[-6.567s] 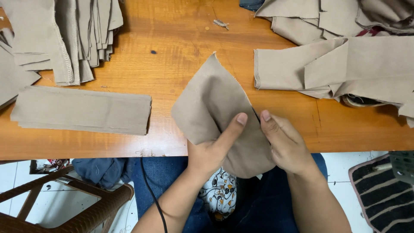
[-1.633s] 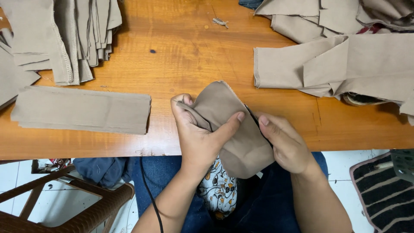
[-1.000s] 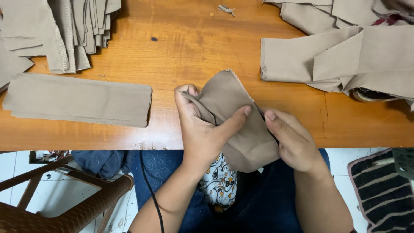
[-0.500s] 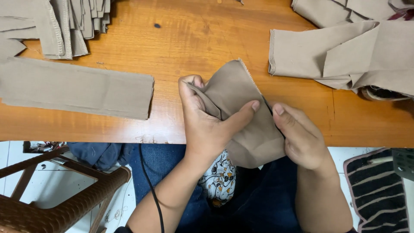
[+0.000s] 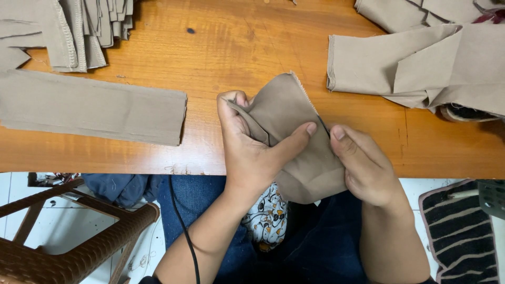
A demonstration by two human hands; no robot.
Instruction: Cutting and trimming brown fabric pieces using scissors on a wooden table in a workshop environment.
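A tan fabric piece (image 5: pixel 286 113) lies folded over the near edge of the wooden table (image 5: pixel 236 47). My left hand (image 5: pixel 252 150) grips its left part, fingers curled over a fold and thumb pressed across the cloth. My right hand (image 5: pixel 365 168) pinches its right edge between thumb and fingers. The cloth's lower end hangs off the table over my lap.
A long folded tan strip (image 5: pixel 94 108) lies at the left. A stack of tan pieces (image 5: pixel 79 26) sits at the far left. More tan pieces (image 5: pixel 421 58) are piled at the right. A brown stool (image 5: pixel 68 247) and a striped mat (image 5: pixel 463 236) are on the floor.
The cloth, earlier held up as a flat pointed piece, is now folded at its left side under my left fingers. The view has shifted slightly.
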